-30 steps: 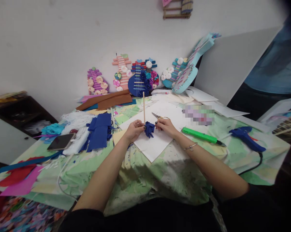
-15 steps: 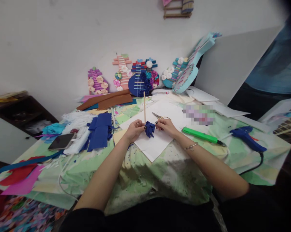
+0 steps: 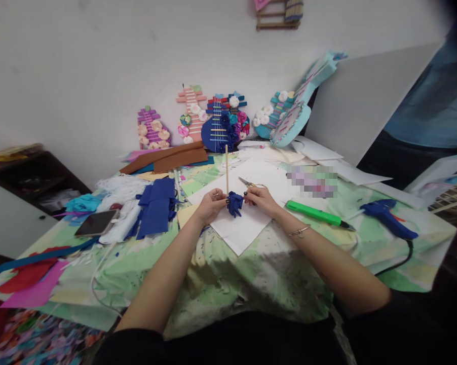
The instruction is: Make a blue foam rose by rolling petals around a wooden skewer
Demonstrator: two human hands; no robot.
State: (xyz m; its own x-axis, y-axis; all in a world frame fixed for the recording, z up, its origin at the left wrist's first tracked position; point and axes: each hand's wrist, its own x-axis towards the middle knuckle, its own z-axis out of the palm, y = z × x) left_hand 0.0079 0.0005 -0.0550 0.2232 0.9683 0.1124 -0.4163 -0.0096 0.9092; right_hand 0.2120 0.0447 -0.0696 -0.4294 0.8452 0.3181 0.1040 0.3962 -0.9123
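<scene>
A dark blue paper flower hangs at the lower end of an upright wooden stick, over a white sheet. My left hand pinches it at its left side, near the stick. Closed at the flower's right edge is my right hand, its fingertips against a petal. Just behind my right hand, a pair of scissors lies on the paper, its handles partly hidden. Blue paper pieces are stacked to the left.
A green cutter and a blue glue gun with a cable lie at right. At left are a phone and coloured sheets. Decorated guitar shapes lean against the wall. A patterned cloth covers the table.
Both hands stay at the flower with barely any movement. The petals shift very slightly; the view itself sways a little.
</scene>
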